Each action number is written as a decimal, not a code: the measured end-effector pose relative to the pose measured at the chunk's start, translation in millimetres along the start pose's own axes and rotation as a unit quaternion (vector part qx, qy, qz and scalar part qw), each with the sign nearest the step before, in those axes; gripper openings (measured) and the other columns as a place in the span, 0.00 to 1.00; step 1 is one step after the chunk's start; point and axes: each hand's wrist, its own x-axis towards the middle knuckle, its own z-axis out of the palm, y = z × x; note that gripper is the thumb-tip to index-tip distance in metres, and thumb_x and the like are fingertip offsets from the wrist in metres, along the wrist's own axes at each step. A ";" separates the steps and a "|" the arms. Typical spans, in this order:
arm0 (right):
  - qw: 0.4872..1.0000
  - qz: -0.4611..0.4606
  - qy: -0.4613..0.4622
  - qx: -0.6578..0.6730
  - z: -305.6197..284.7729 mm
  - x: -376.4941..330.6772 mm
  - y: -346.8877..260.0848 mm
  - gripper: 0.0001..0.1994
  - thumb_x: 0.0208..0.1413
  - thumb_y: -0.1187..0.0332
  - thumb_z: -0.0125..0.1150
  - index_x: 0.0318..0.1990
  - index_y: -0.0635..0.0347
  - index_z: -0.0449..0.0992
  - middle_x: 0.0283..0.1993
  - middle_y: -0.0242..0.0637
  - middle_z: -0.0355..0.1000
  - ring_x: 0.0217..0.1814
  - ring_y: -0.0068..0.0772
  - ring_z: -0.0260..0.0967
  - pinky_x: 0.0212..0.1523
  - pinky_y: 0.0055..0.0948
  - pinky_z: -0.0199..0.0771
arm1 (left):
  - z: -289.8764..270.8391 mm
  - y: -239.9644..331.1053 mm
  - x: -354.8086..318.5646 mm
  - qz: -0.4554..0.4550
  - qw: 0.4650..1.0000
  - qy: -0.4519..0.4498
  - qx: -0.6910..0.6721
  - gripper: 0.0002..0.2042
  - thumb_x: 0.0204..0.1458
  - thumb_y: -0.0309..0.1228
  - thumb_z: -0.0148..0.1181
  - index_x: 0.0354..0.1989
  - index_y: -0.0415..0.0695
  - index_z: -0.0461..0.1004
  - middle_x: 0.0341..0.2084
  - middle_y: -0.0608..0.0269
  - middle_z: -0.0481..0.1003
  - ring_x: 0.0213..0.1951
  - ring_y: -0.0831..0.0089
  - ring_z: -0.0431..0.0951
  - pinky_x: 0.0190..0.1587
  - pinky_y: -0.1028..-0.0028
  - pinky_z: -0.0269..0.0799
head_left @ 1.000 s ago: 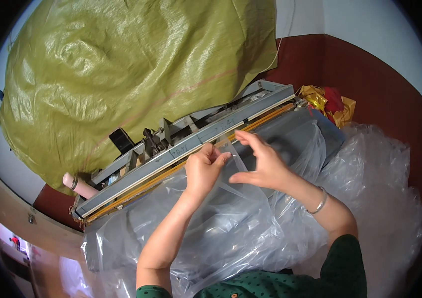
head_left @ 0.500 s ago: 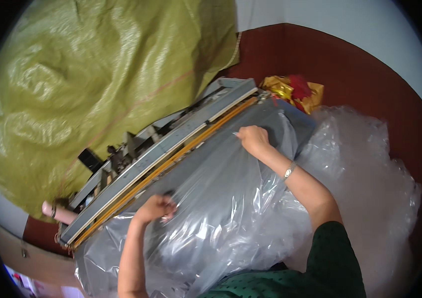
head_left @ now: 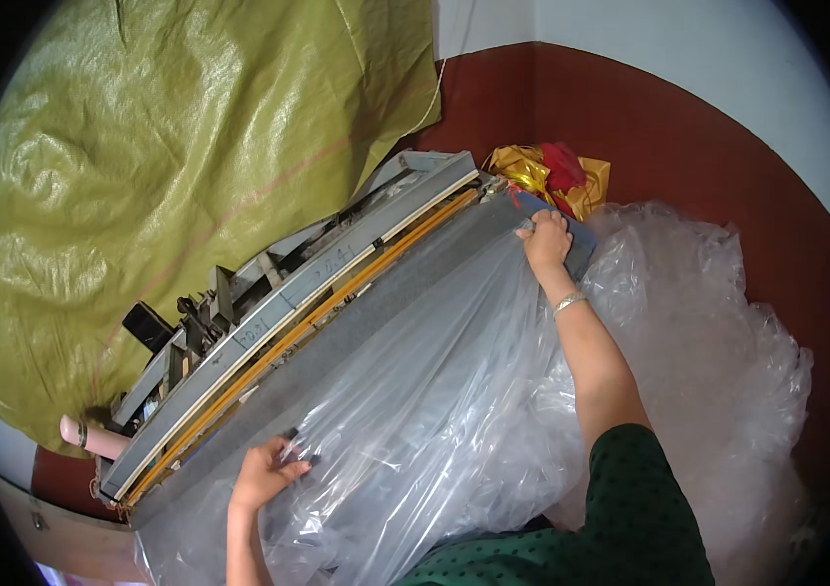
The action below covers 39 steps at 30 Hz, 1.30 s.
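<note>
A large clear plastic sheet (head_left: 435, 381) lies in folds over a long grey surface (head_left: 337, 337) in front of me. My right hand (head_left: 547, 242) is closed on the sheet's gathered far edge, near the right end of that surface. Closer to me, on the left, my left hand (head_left: 267, 474) has its thumb and fingers around the same edge, with a small gap showing between them. Small dark spots show by its fingertips; I cannot make out what they are. Taut folds run between both hands.
Along the surface's far side runs a grey metal machine frame (head_left: 288, 293) with an orange strip (head_left: 337, 305). Behind it hangs a yellow-green woven sheet (head_left: 190, 146). A pink roll (head_left: 93, 437) juts out left. Gold and red wrapping (head_left: 561, 176) and bunched plastic film (head_left: 688, 342) are at right.
My right hand has moved to the right and slightly farther away, pulling the sheet's edge along. My left hand has shifted left and nearer to me. The view has turned slightly.
</note>
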 end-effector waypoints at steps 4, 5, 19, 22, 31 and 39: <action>0.995 0.010 -0.097 0.027 11.0 6.5 12.9 0.09 0.40 0.60 0.65 0.30 0.49 0.77 0.37 0.32 0.70 0.47 0.35 0.64 0.44 0.40 0.63 | -9.8 10.2 -39.8 -0.072 0.982 -0.104 -0.142 0.15 0.39 0.30 0.69 0.35 0.40 0.74 0.22 0.69 0.72 0.26 0.83 0.69 0.29 0.79 0.68; 0.994 0.016 -0.104 0.006 12.0 9.1 15.1 0.09 0.42 0.60 0.63 0.31 0.48 0.77 0.37 0.31 0.70 0.47 0.35 0.65 0.44 0.40 0.64 | -13.9 14.4 -51.9 -0.068 0.981 -0.146 -0.105 0.14 0.40 0.29 0.68 0.36 0.40 0.74 0.23 0.69 0.72 0.28 0.83 0.70 0.31 0.79 0.69; 0.982 -0.123 -0.136 -0.050 52.2 4.5 16.0 0.14 0.60 0.64 0.39 0.43 0.64 0.67 0.41 0.53 0.70 0.45 0.53 0.67 0.43 0.45 0.65 | -208.6 -119.0 -336.0 -0.301 0.821 0.370 0.312 0.09 0.40 0.20 0.56 0.33 0.39 0.73 0.24 0.56 0.75 0.30 0.61 0.75 0.34 0.68 0.69; 0.983 -0.099 -0.140 -0.073 41.3 10.9 16.8 0.15 0.61 0.62 0.35 0.45 0.64 0.63 0.39 0.57 0.69 0.43 0.58 0.66 0.39 0.49 0.63 | -196.9 -74.9 -302.9 -0.095 0.455 0.654 0.597 0.08 0.45 0.25 0.57 0.35 0.39 0.70 0.33 0.55 0.72 0.38 0.58 0.71 0.40 0.66 0.66; 0.983 -0.100 -0.123 -0.089 44.7 15.5 22.5 0.14 0.62 0.61 0.35 0.42 0.61 0.62 0.38 0.53 0.70 0.41 0.57 0.67 0.36 0.49 0.63 | -121.7 -301.9 -268.3 -0.302 0.839 0.401 0.211 0.27 0.54 0.47 0.46 0.61 0.50 0.56 0.63 0.61 0.52 0.65 0.59 0.45 0.61 0.53 0.43; 0.983 -0.086 -0.135 -0.093 49.9 17.7 31.7 0.17 0.62 0.59 0.35 0.45 0.61 0.65 0.41 0.54 0.69 0.44 0.58 0.65 0.39 0.49 0.63 | -161.9 -224.9 -235.5 -0.330 0.838 0.347 0.262 0.21 0.51 0.36 0.54 0.54 0.45 0.65 0.57 0.55 0.61 0.60 0.59 0.58 0.58 0.61 0.55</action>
